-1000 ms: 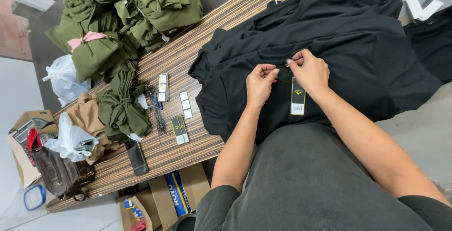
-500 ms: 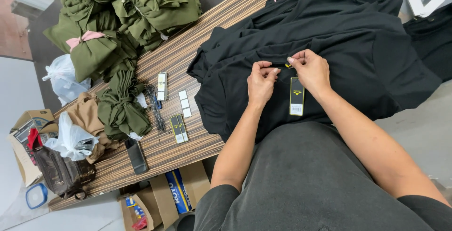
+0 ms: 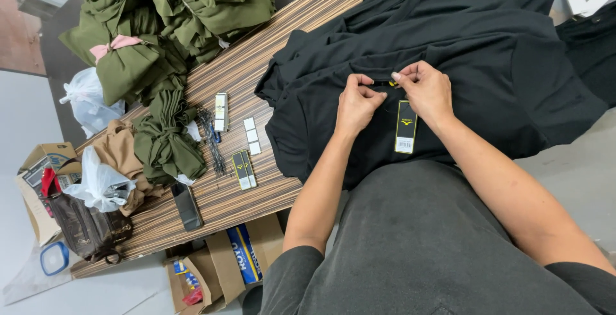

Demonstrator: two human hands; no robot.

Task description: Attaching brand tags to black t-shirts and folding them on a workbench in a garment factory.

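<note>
Here both hands pinch the black garment near the desk's right end; left hand steadies fabric, right hand grips the hang tag's fastener.

Black garment across desk's right half; black hang tag with yellow emblem and white patch. Desk striped brown and tan. Olive-green garments at far left corner, one bundle with pink tie. Tan cloth at left edge.

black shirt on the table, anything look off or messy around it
Nothing looks damaged or spilled. The black shirt lies rumpled, and both the left hand and right hand pinch at its neckline, where a black hang tag dangles. Loose tags lie scattered beside it.
</note>
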